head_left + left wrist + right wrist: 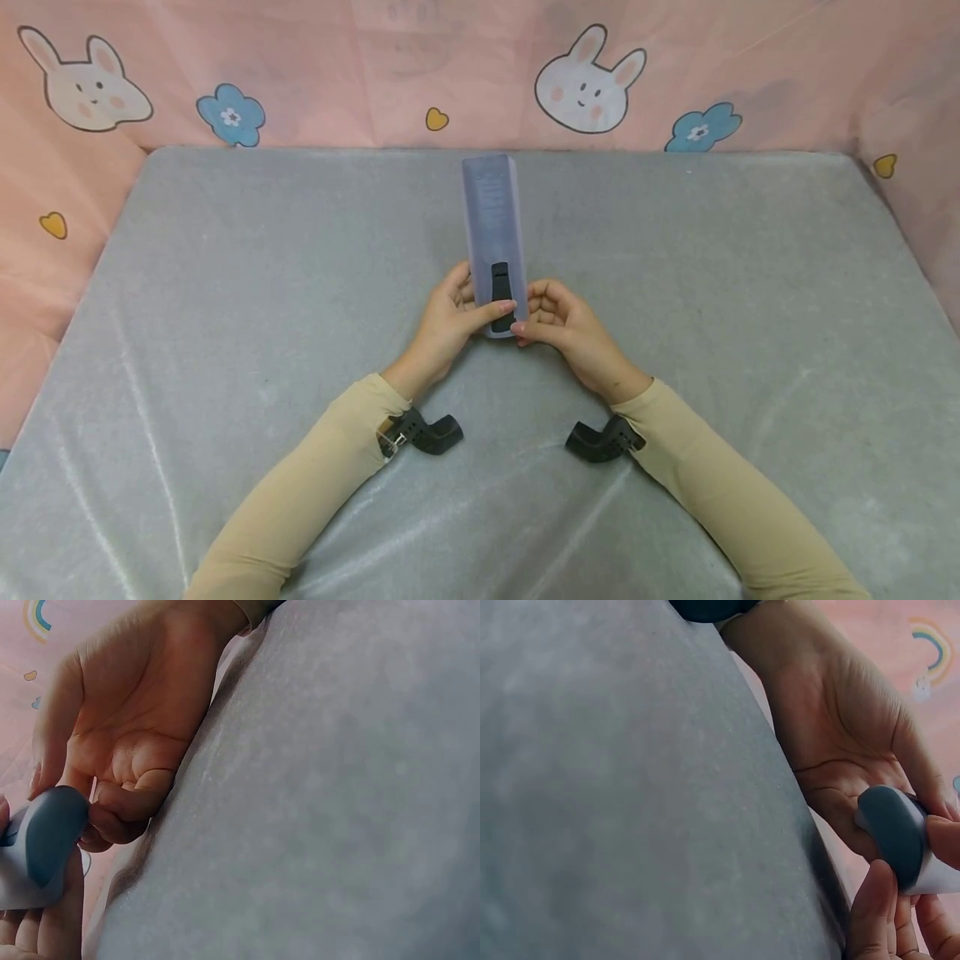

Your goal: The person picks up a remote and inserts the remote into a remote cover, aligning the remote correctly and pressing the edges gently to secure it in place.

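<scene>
Both hands hold a long, flat, lavender-blue plastic object (492,204), shaped like a remote control, tilted up over the table. Faint print shows on its upper face, and a black strip (501,279) runs along its lower part. The left hand (442,321) grips the left side, with its thumb across the strip and its fingers behind. At the lower right corner, the right hand (573,333) pinches the edge. Both wrist views show the object's rounded blue end (56,832). The right palm (135,705) fills the left wrist view's top, and the left palm (832,720) the right one's.
A grey cloth (247,275) covers the table. Behind it hangs a pink curtain (322,67) printed with rabbits, flowers and hearts. Black wrist mounts (438,435) stick out inward from both beige sleeves (315,492).
</scene>
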Demonstrator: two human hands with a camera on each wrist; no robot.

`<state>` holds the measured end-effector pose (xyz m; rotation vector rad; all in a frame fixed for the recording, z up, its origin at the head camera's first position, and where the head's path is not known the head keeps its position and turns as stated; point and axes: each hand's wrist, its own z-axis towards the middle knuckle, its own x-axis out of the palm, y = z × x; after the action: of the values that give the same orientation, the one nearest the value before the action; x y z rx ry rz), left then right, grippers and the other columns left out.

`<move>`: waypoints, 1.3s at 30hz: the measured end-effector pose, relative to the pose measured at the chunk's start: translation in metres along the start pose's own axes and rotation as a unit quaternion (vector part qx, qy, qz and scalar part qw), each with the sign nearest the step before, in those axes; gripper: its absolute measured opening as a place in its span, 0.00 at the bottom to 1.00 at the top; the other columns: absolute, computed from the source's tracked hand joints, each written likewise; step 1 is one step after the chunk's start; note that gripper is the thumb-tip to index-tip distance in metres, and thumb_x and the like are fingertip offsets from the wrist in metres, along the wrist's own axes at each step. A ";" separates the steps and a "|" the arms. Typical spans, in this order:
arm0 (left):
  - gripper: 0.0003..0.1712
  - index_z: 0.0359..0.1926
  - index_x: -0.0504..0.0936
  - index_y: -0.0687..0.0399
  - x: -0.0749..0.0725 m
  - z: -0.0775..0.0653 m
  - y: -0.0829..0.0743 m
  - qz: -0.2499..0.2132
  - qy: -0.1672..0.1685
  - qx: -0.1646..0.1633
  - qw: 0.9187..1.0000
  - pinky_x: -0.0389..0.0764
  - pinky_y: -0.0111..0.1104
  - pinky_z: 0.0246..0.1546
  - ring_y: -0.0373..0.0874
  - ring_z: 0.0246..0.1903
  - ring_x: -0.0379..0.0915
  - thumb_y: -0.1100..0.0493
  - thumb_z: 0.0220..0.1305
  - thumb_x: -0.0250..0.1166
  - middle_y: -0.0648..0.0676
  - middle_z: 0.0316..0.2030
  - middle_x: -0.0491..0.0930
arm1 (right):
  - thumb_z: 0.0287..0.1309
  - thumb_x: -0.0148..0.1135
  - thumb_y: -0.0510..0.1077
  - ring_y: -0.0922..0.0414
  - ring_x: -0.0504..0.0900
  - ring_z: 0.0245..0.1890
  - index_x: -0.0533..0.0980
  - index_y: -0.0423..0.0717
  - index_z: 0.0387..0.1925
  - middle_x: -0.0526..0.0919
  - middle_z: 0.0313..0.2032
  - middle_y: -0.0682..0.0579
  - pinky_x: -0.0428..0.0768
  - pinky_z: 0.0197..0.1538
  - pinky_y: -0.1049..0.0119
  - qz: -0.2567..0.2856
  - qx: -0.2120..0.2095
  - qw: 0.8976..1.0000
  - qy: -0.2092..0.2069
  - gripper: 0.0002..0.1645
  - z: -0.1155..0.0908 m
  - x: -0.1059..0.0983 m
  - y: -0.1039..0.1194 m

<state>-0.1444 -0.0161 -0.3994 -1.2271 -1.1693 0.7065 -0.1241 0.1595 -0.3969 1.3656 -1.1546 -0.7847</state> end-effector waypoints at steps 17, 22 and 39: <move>0.34 0.65 0.61 0.63 0.000 0.001 0.001 -0.020 -0.007 -0.006 1.000 0.80 0.31 0.40 0.45 0.42 0.79 0.76 0.58 0.61 0.69 0.53 0.74 | 0.46 0.55 0.20 0.59 0.77 0.33 0.64 0.35 0.49 0.74 0.37 0.47 0.79 0.39 0.71 0.013 -0.019 0.999 0.033 0.26 0.001 -0.004 -0.001; 0.35 0.65 0.61 0.62 0.000 0.001 0.000 -0.023 -0.007 -0.011 1.000 0.81 0.31 0.39 0.45 0.42 0.79 0.76 0.58 0.61 0.69 0.54 0.74 | 0.55 0.53 0.25 0.58 0.77 0.33 0.65 0.36 0.50 0.74 0.37 0.46 0.79 0.39 0.67 0.022 -0.014 0.999 0.038 0.20 0.000 -0.004 0.000; 0.33 0.64 0.65 0.61 0.002 -0.001 -0.002 0.000 0.018 -0.042 0.999 0.81 0.34 0.40 0.44 0.41 0.79 0.73 0.57 0.63 0.67 0.51 0.76 | 0.66 0.47 0.36 0.60 0.74 0.31 0.69 0.41 0.39 0.74 0.30 0.52 0.77 0.35 0.68 0.039 -0.020 0.998 -0.043 0.04 0.001 -0.002 0.000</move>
<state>-0.1433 -0.0154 -0.3972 -1.3042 -1.1797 0.6383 -0.1257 0.1606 -0.3971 1.2565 -1.2457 -0.8124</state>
